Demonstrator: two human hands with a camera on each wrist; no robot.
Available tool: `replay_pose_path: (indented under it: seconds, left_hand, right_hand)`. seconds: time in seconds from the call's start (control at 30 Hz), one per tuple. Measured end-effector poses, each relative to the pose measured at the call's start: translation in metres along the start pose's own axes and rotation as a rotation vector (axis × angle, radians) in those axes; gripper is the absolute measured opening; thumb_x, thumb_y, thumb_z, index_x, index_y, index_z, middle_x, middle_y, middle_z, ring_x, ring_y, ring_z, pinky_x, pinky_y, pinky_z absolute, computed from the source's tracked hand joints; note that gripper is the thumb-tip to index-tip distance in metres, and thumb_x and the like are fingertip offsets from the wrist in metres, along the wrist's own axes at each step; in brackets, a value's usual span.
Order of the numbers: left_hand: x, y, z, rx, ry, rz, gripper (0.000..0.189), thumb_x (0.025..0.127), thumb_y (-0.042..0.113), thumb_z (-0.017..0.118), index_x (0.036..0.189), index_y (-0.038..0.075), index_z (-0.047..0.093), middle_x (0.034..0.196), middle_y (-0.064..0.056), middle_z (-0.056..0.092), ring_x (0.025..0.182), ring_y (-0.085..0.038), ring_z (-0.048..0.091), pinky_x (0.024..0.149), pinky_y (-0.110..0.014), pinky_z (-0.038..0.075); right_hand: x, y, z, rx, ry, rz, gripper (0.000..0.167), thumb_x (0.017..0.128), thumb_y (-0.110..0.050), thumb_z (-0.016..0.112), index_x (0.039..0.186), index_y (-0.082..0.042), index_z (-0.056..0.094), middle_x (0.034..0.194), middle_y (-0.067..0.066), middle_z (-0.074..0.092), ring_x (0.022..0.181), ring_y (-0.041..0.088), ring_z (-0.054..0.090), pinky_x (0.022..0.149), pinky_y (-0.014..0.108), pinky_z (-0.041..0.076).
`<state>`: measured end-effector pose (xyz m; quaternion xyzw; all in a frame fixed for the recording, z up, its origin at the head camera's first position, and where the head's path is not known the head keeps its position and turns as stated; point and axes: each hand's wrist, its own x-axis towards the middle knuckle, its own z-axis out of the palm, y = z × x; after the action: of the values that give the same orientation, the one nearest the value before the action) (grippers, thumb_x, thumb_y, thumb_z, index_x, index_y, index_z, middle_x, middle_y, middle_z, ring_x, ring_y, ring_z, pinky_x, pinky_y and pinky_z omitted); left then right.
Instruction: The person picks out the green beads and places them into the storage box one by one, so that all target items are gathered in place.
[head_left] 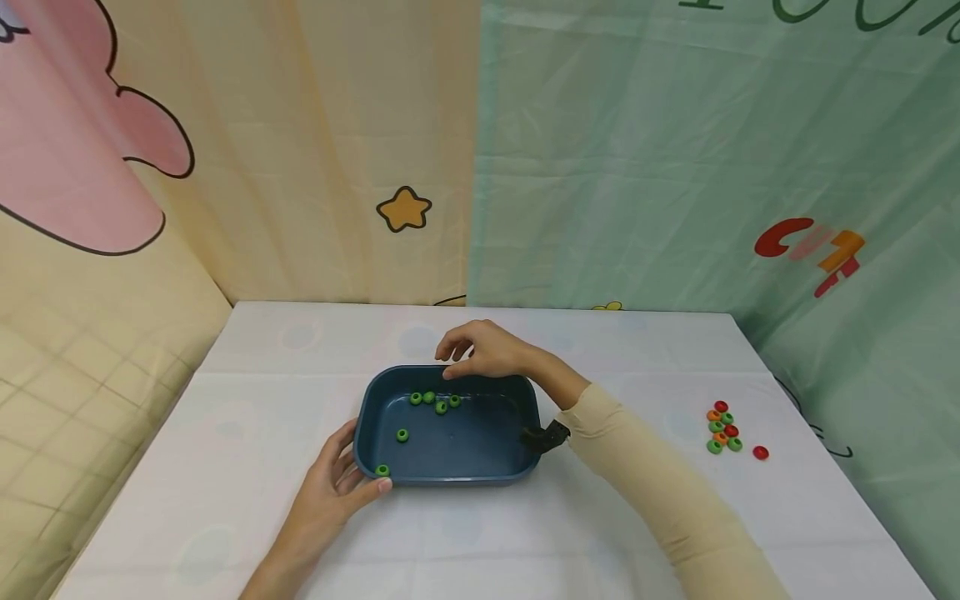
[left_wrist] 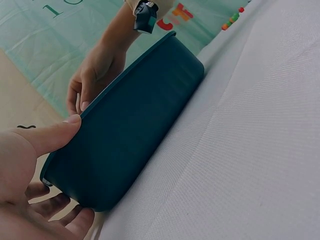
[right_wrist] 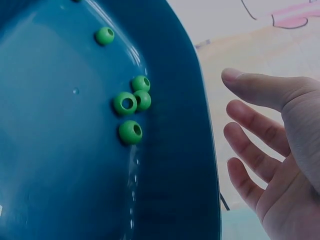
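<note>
A dark blue rectangular plastic tray (head_left: 468,454) stands on the white-covered table. My left hand (head_left: 322,500) grips its near left corner, thumb on the rim and fingers against the outer wall, as the left wrist view also shows. Several green beads (right_wrist: 130,132) with holes lie on the tray's floor, mostly towards the far side; one green bead (head_left: 382,471) sits at the near left corner. Over the tray's far rim hovers my right hand (head_left: 491,350), fingers loosely bent and apart. In the right wrist view nothing lies between its thumb and fingers.
To the right on the table is a cluster of red, orange and green beads (head_left: 717,427), with a single red bead (head_left: 761,452) beside it. A black wrist camera (head_left: 546,437) on the right arm overlaps the tray's right edge. Printed curtains (head_left: 600,167) hang behind the table.
</note>
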<state>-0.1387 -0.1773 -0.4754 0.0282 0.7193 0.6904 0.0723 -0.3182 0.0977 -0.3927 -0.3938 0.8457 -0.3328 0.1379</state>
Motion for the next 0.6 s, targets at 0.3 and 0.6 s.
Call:
replay_pose_path:
  seconds: [0.3,0.6]
  left_hand:
    - [-0.001,0.001,0.000,0.007,0.004,0.008,0.096,0.084,0.004,0.086,0.161,0.010,0.028,0.165,-0.015,0.027,0.146,-0.040,0.036,0.102,-0.017,0.047]
    - [0.000,0.000,0.000,0.004,-0.001,0.009,0.096,0.085,0.005,0.086,0.161,0.011,0.028,0.166,-0.014,0.026,0.147,-0.040,0.035,0.102,-0.016,0.046]
  right_hand:
    - [-0.017,0.006,-0.009,0.009,0.036,0.043,0.023,0.093,-0.016,0.080,0.114,-0.005,0.076,0.114,0.012,0.072,0.100,0.015,0.068,0.094,0.037,0.058]
    - [-0.040,0.015,-0.019,0.027,0.067,0.099,0.022,0.093,-0.015,0.080,0.113,-0.007,0.076,0.114,0.011,0.072,0.103,0.017,0.067,0.092,0.034,0.058]
